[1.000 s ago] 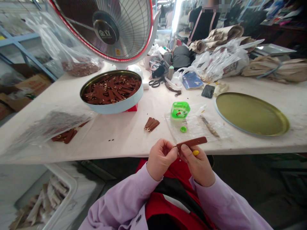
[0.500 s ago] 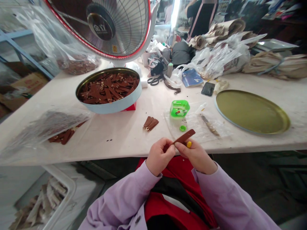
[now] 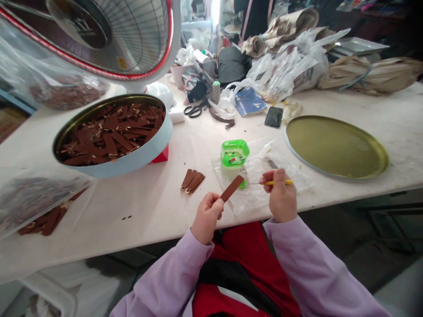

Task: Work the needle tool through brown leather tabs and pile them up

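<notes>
My left hand is closed on one end of a brown leather strip, which sticks up to the right over the table edge. My right hand pinches a thin tool with a yellow handle, its metal tip pointing left toward a small green cap. Both hands are over a clear plastic sheet. A green plastic box stands just beyond. A few finished brown strips lie to the left.
A round tin full of brown strips sits at the left under a fan. A gold tin lid lies at the right. Scissors, a phone, bags and rolled fabric crowd the back.
My hands have parted: the right one moved right with the yellow tool, the left keeps the strip. The view shifted right and closer to the table.
</notes>
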The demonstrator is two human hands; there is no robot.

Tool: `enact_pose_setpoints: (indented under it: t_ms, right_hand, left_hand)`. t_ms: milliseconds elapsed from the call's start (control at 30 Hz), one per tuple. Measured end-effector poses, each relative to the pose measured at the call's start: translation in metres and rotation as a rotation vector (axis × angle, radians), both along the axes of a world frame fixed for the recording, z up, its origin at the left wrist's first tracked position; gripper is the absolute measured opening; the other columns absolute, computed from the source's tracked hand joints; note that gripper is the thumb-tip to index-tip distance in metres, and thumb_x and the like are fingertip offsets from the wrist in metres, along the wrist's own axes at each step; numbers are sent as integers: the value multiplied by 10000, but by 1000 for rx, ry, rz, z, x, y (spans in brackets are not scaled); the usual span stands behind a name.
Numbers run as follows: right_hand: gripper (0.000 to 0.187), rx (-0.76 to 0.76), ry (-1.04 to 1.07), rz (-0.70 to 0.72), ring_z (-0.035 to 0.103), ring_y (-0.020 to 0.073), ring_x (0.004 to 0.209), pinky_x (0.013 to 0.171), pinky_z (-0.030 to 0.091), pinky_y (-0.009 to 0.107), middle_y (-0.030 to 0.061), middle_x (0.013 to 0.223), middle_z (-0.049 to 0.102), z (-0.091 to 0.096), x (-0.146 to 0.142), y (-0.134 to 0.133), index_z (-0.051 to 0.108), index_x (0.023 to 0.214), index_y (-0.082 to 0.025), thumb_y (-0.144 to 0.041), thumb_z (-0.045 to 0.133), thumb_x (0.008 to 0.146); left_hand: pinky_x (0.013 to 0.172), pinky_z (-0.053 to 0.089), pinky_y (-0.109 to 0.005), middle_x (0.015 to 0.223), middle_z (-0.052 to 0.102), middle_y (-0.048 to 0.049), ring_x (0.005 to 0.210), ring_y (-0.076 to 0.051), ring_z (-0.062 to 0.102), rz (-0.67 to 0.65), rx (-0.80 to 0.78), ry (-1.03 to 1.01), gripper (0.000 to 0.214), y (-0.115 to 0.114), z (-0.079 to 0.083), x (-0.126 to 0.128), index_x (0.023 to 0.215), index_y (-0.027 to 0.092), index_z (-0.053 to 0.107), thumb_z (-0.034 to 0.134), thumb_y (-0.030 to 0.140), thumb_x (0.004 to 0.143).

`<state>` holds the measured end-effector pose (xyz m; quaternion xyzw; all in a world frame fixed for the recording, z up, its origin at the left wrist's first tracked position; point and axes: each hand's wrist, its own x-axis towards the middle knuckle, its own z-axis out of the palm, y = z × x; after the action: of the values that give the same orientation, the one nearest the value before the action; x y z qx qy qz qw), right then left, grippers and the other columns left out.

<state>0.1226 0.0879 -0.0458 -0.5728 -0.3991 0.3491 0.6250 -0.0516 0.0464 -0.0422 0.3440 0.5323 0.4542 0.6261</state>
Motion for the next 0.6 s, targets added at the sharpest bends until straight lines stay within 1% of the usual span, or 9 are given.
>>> enact_pose_setpoints:
  t_ms: [67,200,267,333,400,500,600]
  right_hand:
    - [427,0,-32,-18,391,81,442,429,286,233,-14,555,544,-11,-1,9,559,683,-172,-544,408,830]
    - [427,-42,-44,2,400,84,455,440,299,235,-15,564,540,-31,0,18,556,685,-170,-547,413,825]
    - [431,-62,-33,14,398,85,453,439,299,237,-14,566,543,-37,2,19,557,691,-169,-552,411,823]
    - [429,-70,-14,14,401,84,451,439,299,237,-14,570,549,-39,4,18,563,701,-169,-552,414,822]
    - [424,-53,30,-3,406,82,451,439,297,234,-14,574,554,-32,5,14,569,703,-170,-553,426,816]
    - [419,-4,234,4,401,74,444,426,278,223,-23,560,537,-8,2,1,564,679,-177,-571,468,784]
    - [400,13,482,120,376,65,428,410,259,209,-43,524,491,22,-7,-18,550,654,-188,-581,541,729]
  left_hand:
    - [443,261,-182,515,383,76,445,-42,328,24,-12,-9,130,6,-4,1,640,170,422,493,267,690]
    - [439,262,-182,508,380,78,434,-39,331,30,-22,-11,126,13,-9,2,631,170,422,494,256,687]
    - [439,264,-181,512,387,77,432,-37,335,38,-22,-11,126,14,-11,2,631,169,425,500,254,686]
    - [442,271,-179,523,403,75,436,-36,341,51,-22,-13,121,14,-13,2,640,168,432,507,252,685]
    - [447,281,-178,533,416,73,440,-35,346,60,-23,-9,120,14,-13,3,649,167,438,514,251,687]
    - [447,285,-178,540,426,70,445,-35,355,43,-28,9,136,10,-8,4,658,163,451,534,265,691]
    - [445,283,-179,551,451,61,452,-39,370,-45,-15,-8,163,1,2,4,678,155,476,557,296,699]
